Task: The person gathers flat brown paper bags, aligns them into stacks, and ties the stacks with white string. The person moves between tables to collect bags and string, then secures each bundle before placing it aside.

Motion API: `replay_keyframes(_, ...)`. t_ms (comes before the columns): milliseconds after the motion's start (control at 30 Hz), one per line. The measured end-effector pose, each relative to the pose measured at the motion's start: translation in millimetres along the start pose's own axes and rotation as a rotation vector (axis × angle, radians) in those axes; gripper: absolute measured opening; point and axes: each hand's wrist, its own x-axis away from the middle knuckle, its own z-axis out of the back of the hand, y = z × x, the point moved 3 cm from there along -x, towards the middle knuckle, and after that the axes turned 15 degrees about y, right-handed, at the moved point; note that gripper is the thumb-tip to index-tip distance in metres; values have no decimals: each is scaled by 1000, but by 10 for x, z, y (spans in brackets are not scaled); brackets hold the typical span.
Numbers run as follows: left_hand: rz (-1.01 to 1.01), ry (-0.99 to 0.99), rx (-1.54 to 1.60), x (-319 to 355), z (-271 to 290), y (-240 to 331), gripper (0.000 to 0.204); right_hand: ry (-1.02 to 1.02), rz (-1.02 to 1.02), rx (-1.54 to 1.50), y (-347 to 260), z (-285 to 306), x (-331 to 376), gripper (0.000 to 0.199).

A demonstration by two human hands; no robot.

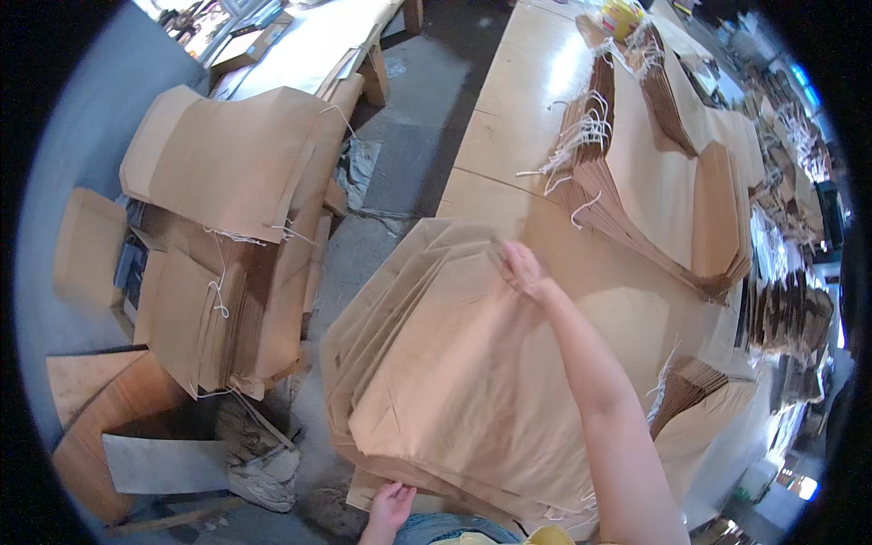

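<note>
Squaring a fanned stack of brown paper bags (454, 381) at the tabletop's (518, 100) near-left edge.
Right hand (522, 271) pinches the far corner; left hand (391, 507) grips the near edge underneath. Next likely needs aligning edges.

right arm: stretched forward, grip (524, 271) curled, pinching | left grip (391, 505): low, fingers curled

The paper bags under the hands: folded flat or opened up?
Folded flat: the brown paper bags lie fanned in a low stack, with no open mouths showing.
</note>
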Motion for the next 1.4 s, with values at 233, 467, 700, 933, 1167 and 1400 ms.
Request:
replay_keyframes(233, 33, -158, -223, -274, 236, -123, 22, -64, 104, -2, -408, -358, 701, 57)
replay_keyframes(467, 78, -43, -204, -278, 198, -188, 50, -239, 112, 30, -456, -549, 1063, 59)
replay_keyframes(700, -18, -170, -351, 131, -93, 189, 45, -182, -35, -374, -601, -224, 1228, 80)
replay_keyframes(933, -788, -590, -458, 1033, -1034, 1219, 57, 265, 118, -770, -1179, 1700, 2140, 79)
replay_keyframes(1167, -1461, -549, -651, 4362, -1615, 957, 68, 673, 159, -1350, -834, 2408, 3327, 56)
replay_keyframes(1400, -2028, -1050, -1745, 5681, -1631, -702, 51, 717, -477, -1794, 613, 961, 4724, 57)
